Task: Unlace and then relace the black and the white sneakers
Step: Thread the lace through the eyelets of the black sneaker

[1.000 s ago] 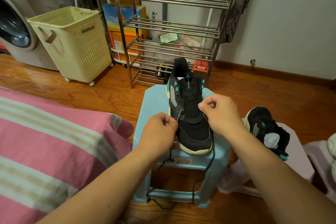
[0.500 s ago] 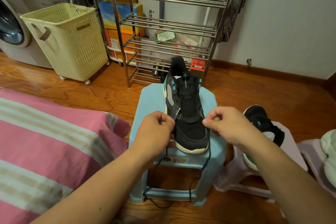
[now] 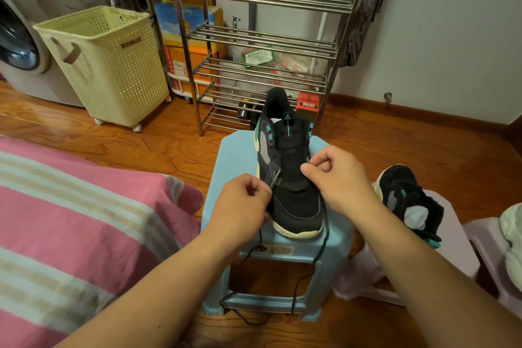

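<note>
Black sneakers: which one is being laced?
The black sneaker standing upright on the blue stool, toe toward the camera, both hands pinching its lace. The other black sneaker lies untouched on the pale stool at right.

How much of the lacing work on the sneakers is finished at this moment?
Done: the black sneaker on the blue stool shows no lace across its upper eyelets. In hand: the left hand and right hand each pinch the black lace near the toe. Left: the lacing above, the second black sneaker and the white one.

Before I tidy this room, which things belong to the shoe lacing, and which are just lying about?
In the job:
black shoe
its lace
blue stool
second black shoe
left hand
right hand

Lying about:
laundry basket
metal rack
washing machine
striped bedding
</note>
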### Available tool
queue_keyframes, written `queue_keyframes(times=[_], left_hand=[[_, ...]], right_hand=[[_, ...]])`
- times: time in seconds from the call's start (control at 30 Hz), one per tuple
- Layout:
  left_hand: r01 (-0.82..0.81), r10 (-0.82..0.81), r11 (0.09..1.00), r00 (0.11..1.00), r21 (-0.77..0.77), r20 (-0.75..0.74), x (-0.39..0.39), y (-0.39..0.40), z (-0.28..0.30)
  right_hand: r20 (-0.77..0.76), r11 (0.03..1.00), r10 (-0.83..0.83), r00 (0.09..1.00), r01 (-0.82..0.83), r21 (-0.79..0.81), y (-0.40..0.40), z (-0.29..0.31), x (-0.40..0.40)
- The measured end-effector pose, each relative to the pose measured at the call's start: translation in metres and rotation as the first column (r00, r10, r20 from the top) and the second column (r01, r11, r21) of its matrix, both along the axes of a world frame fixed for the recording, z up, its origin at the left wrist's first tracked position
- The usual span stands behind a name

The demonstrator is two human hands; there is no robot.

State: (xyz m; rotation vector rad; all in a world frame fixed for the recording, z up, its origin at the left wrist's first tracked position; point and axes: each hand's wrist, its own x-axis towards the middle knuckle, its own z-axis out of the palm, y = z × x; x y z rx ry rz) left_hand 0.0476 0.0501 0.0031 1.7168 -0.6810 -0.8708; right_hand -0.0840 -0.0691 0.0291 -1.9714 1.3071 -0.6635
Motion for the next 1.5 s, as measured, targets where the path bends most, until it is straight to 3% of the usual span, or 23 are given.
queue_keyframes(times=[0.17,0.3,0.4,0.53,0.7,0.9,1.33,1.5], left_hand=[[0.003,-0.003,1.000,1.000,0.027,-0.011,0.001,0.000,0.000],[0.012,-0.013,0.998,1.000,0.059,0.023,0.002,0.000,-0.001],[0.037,-0.038,0.996,0.999,0.077,0.012,0.001,0.001,-0.002],[0.025,-0.027,0.997,0.999,0.079,0.019,-0.002,-0.002,-0.006],[0.031,-0.038,0.998,0.990,0.050,0.139,-0.005,-0.007,-0.007],[0.013,-0.025,0.999,0.967,0.048,0.252,-0.006,-0.015,-0.005],[-0.033,0.023,0.999,0.936,0.023,0.352,-0.015,-0.019,-0.009],[-0.066,0.066,0.998,0.947,-0.012,0.315,-0.020,-0.017,-0.010]], right_hand=[[-0.022,0.996,-0.045,0.999,0.043,-0.076,0.002,0.000,0.011],[0.254,0.993,-0.078,0.964,0.097,-0.063,0.004,0.009,0.011],[0.345,0.994,-0.078,0.935,0.101,-0.049,0.003,0.013,0.007],[0.226,0.999,0.042,0.973,-0.038,-0.022,0.002,0.002,0.007],[0.145,0.983,0.168,0.975,-0.156,-0.093,-0.001,-0.005,0.007],[-0.080,0.929,0.292,0.953,-0.302,-0.215,-0.002,-0.005,0.008],[-0.142,0.910,0.314,0.939,-0.340,-0.236,-0.004,-0.006,0.010],[-0.134,0.912,0.297,0.945,-0.322,-0.254,-0.003,-0.007,0.012]])
